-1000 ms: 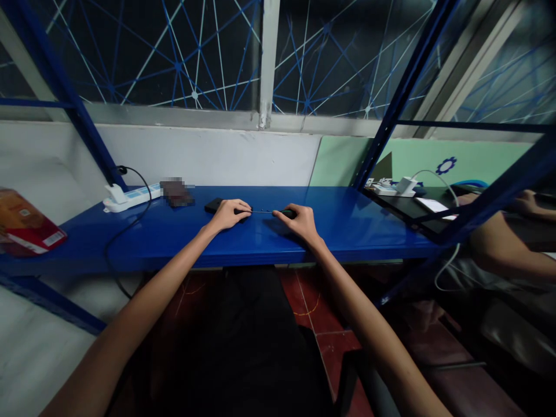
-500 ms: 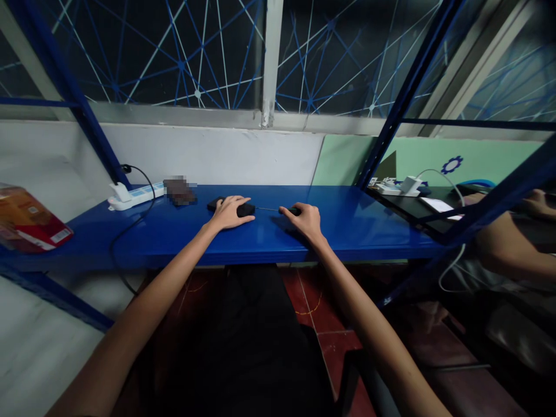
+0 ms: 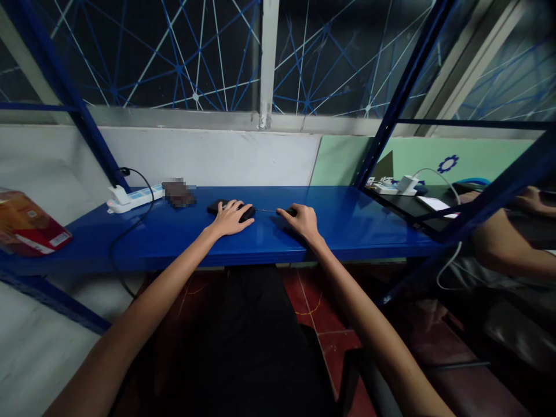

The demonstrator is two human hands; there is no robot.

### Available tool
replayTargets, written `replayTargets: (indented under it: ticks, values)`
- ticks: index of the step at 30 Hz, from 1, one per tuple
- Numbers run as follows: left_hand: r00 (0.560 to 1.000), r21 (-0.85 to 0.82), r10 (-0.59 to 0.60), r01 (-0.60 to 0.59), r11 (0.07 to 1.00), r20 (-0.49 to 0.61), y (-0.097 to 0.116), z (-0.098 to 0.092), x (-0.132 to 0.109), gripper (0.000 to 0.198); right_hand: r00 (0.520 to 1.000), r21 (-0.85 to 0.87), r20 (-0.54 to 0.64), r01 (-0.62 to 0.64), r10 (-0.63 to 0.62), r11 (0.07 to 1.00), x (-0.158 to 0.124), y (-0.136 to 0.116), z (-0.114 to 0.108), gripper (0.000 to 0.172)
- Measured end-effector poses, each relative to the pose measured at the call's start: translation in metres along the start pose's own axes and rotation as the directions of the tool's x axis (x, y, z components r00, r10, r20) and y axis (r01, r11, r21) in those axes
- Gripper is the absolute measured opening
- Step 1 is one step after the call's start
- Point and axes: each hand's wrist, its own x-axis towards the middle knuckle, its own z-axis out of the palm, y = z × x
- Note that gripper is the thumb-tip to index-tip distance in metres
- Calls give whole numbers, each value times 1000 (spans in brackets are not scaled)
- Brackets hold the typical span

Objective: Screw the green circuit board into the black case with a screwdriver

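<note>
My left hand (image 3: 230, 219) lies over a flat black device (image 3: 216, 207) on the blue shelf (image 3: 182, 237), fingers spread and pressing on its right end. My right hand (image 3: 302, 221) is curled round the dark handle of a thin tool (image 3: 290, 212). The tool's slim metal shaft (image 3: 266, 210) runs left from that handle to the device under my left fingers. Most of the handle is hidden by my fingers.
A white power strip (image 3: 130, 198) with a plug and black cable (image 3: 124, 231) sits at the shelf's back left, beside a blurred dark item (image 3: 178, 194). An orange box (image 3: 26, 225) lies far left. Another person's arm (image 3: 504, 246) works at a black surface (image 3: 412, 211) to the right.
My hands have shifted only slightly on the device and the tool; the left fingers have spread a little further over the device's right end. The camera view has wobbled.
</note>
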Motion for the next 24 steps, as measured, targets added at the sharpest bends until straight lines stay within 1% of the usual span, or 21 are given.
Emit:
replayTargets:
  ticks: [10, 15, 20, 24]
  values:
    - [1000, 11, 3, -2, 1000, -4, 1, 1, 0, 62, 1000, 31, -18, 20, -19, 999, 0, 0, 1, 50]
    - [1000, 16, 5, -5, 1000, -1, 1, 0, 0, 61, 1000, 47, -2, 18, -18, 999, -1, 0, 0, 51]
    - [1000, 20, 0, 0, 1000, -8, 3, -1, -2, 60, 998, 129, -1, 65, -66, 989, -2, 4, -1, 38]
    - [1000, 22, -7, 7, 1000, -15, 5, -2, -7, 58, 995, 175, 15, 96, -100, 980, -3, 8, -3, 32]
